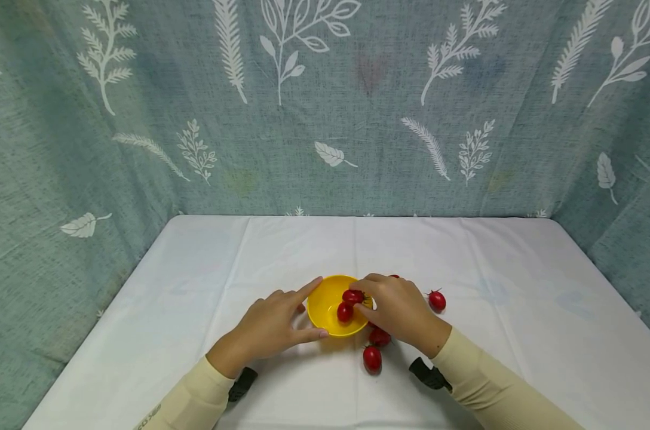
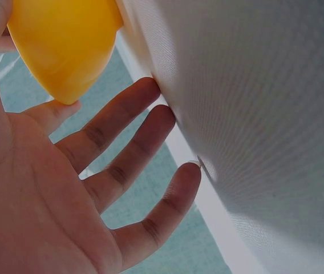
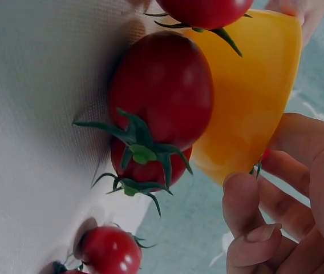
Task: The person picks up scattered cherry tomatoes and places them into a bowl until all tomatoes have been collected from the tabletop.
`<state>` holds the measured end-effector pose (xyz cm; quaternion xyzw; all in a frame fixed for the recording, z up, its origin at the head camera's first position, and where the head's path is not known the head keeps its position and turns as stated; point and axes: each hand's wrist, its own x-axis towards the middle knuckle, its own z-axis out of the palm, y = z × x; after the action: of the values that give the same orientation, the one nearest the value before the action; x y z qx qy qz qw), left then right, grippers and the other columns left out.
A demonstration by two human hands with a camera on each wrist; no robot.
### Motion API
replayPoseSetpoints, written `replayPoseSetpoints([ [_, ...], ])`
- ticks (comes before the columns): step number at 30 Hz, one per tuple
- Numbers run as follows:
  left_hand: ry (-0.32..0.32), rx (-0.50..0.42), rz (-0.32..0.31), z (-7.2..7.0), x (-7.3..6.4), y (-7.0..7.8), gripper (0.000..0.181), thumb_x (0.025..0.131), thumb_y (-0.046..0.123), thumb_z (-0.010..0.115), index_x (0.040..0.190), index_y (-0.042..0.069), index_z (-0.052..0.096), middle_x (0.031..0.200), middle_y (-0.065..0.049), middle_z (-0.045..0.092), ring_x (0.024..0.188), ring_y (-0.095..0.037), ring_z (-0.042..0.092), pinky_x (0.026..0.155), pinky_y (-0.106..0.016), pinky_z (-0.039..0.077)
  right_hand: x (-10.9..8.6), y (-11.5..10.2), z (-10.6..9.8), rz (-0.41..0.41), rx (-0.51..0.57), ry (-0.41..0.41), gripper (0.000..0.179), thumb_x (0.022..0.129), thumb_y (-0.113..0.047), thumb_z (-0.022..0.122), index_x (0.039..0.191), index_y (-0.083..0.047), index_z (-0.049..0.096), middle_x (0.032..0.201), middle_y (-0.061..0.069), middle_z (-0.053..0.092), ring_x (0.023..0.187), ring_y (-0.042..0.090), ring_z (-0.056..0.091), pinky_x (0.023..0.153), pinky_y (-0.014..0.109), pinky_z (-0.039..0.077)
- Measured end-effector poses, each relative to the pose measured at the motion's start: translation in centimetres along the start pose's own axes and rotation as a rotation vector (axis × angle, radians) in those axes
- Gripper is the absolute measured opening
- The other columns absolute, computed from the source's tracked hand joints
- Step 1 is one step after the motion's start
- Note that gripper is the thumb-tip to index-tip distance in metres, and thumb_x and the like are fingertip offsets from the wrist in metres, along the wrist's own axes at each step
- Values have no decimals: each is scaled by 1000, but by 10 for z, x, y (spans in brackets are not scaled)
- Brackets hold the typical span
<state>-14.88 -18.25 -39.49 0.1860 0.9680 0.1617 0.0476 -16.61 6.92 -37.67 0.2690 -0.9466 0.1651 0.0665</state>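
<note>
A small yellow bowl (image 1: 322, 304) stands on the white-covered table, held at its left side between the spread thumb and index finger of my left hand (image 1: 273, 322). The other left fingers reach down to the cloth in the left wrist view. Over the bowl's right rim, my right hand (image 1: 402, 307) pinches a red cherry tomato (image 1: 352, 297) with its green stem toward the palm. Another cherry tomato (image 1: 345, 312) lies inside the bowl. In the right wrist view the bowl's wall (image 3: 242, 97) hides most of the pinched tomato.
Several more cherry tomatoes lie on the table: one nearest me (image 1: 372, 359), one just behind it (image 1: 380, 337), one right of my right hand (image 1: 437, 301). Others are partly covered by that hand. A patterned green curtain (image 1: 325, 119) hangs behind the table.
</note>
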Motion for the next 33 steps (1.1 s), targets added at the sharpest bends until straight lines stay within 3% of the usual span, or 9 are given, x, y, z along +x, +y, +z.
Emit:
replayPoseSetpoints([
  [11,0,-4,-8,0,-1,1,94,78,77,64,156,39,31,105,5,70,95,-15,58,74,-38,48,4,1,5,-4,89,-23,32,84,-29,82,113,-18,75,104,-3,75,79,10,65,73,30,59],
  [24,8,-3,7,-1,-2,2,93,79,76,64,157,37,31,104,5,70,94,-15,58,73,-38,48,15,3,12,40,219,-150,27,86,-26,80,109,-13,76,103,-2,76,89,13,66,85,34,57],
  [33,10,5,6,0,-1,0,92,79,75,65,157,39,31,104,5,70,94,-15,57,72,-37,47,19,2,14,48,221,-180,29,86,-28,80,110,-12,76,104,-1,76,88,13,64,84,33,58],
])
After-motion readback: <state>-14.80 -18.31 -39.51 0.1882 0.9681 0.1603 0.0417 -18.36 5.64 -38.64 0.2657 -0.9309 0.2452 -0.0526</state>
